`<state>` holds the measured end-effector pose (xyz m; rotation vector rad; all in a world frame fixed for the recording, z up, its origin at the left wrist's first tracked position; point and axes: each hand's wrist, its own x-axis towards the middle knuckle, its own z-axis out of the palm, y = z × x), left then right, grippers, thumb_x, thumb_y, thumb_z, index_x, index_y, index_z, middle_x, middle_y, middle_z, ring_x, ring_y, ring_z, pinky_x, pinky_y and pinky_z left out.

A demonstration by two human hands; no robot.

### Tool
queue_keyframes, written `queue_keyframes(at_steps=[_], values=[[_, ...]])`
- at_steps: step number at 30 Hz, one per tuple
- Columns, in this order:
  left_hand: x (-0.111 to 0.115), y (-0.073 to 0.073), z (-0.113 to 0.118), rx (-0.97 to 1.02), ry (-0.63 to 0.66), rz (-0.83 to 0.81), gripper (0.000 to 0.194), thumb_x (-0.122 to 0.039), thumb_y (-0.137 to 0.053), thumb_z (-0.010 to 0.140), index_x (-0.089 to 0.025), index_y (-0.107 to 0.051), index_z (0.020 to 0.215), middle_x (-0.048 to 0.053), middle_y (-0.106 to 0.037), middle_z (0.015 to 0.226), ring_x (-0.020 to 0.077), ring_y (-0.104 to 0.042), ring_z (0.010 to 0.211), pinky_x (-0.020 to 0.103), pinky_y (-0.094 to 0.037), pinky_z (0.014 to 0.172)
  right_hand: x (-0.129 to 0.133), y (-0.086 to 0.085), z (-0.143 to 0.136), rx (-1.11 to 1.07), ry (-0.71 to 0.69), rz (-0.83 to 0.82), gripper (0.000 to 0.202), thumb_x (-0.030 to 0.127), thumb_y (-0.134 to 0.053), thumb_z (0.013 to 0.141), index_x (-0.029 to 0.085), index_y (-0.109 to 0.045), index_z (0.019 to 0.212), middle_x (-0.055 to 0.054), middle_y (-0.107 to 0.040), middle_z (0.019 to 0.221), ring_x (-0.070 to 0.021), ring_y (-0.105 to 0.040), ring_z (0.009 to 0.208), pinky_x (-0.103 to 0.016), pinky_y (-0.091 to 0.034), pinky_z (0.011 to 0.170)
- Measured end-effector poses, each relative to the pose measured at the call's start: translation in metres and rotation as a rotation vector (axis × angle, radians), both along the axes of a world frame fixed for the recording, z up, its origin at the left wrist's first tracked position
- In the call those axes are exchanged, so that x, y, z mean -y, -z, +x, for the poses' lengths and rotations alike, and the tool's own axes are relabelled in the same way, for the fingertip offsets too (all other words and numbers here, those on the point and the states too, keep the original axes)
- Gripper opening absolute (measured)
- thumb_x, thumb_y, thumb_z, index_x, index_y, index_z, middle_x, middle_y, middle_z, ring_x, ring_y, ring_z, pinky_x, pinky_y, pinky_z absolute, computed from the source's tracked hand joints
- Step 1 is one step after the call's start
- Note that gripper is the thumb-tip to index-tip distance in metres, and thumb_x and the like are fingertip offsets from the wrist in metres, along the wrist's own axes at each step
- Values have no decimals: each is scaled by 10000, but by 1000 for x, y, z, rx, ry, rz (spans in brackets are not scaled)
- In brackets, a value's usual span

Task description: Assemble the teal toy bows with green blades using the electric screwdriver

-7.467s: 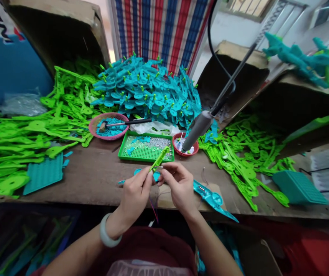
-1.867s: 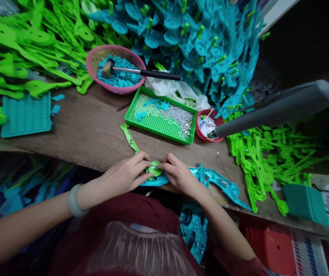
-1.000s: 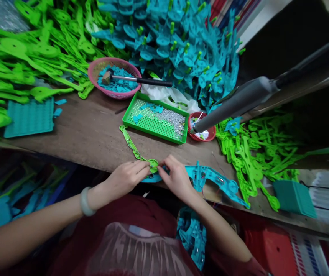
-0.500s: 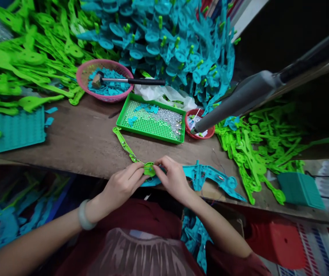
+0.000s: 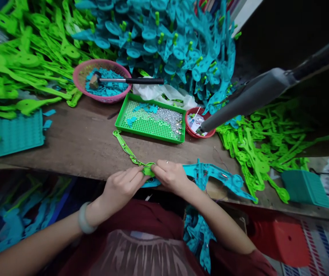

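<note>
A long lime-green plastic limb [image 5: 127, 148] with small metal bits along it slants across the near edge of the bench. Its round cupped end is pinched between the fingers of my left hand [image 5: 124, 186], and the fingertips of my right hand [image 5: 172, 177] press on the same end from the other side. Beneath my hands lies a longer blue plastic body [image 5: 224, 177], which reaches out to the right. My fingers hide the spot where green and blue parts meet, so I cannot tell whether they are joined.
Behind are a green tray [image 5: 147, 131] with silvery small parts, a pink basket [image 5: 79, 82] of blue pieces with a hammer [image 5: 141, 81] across it, and a small red basket [image 5: 191, 131]. A grey tool [image 5: 247, 97] slants in from the right. Green limbs [image 5: 250, 153] and blue bodies [image 5: 170, 42] lie heaped around.
My right hand's fingers have curled lower and flatter over the round green end. My left hand keeps its pinch. The view has shifted slightly.
</note>
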<state>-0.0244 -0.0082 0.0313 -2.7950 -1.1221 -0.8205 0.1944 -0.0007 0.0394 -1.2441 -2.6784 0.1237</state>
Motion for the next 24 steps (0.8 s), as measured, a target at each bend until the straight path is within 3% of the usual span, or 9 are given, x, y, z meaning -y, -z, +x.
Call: queue_keyframes(at_steps=[3,6,9,12,17,24], values=[[-5,-4,0,-28,-9,-97,170,-289,-581,1007,-189,-595,871,15,-706,813,175,-673,690,304,-463,597,-3,-6,2,52,-29,-77,168,216,-475,1024,191,-631,966,-39,-639,829,-160,-539,674,-320,-200,555],[-7,-4,1,-70,13,-137,185,-295,-558,1015,-192,-584,863,16,-669,803,178,-652,697,302,-454,596,-7,-10,-2,10,127,-211,183,245,-457,1037,180,-610,960,-49,-649,888,-161,-581,737,-302,-261,588],[-5,0,2,-62,16,-95,146,-262,-549,1017,-170,-606,920,54,-699,903,195,-670,778,311,-477,641,-9,-11,-9,-43,261,-277,132,223,-483,1017,173,-591,959,-61,-658,929,-171,-608,795,-291,-305,625],[-2,7,2,-13,32,-10,114,-240,-577,1006,-143,-634,1024,93,-732,1066,215,-690,881,327,-505,715,-9,-8,-10,-91,306,-298,86,193,-517,984,178,-584,932,-55,-653,914,-172,-610,802,-281,-324,642],[0,8,0,-17,42,27,138,-236,-603,997,-139,-645,1086,78,-754,1095,204,-710,873,331,-506,715,-5,-2,0,-123,158,-256,155,223,-493,1005,181,-593,893,-39,-619,843,-156,-564,729,-278,-314,624],[-6,-4,2,-50,16,-160,187,-271,-497,1040,-175,-630,950,23,-696,873,167,-679,728,302,-485,609,1,-15,-3,-170,32,-274,162,230,-456,1045,177,-601,995,-34,-609,875,-146,-563,756,-268,-352,639]])
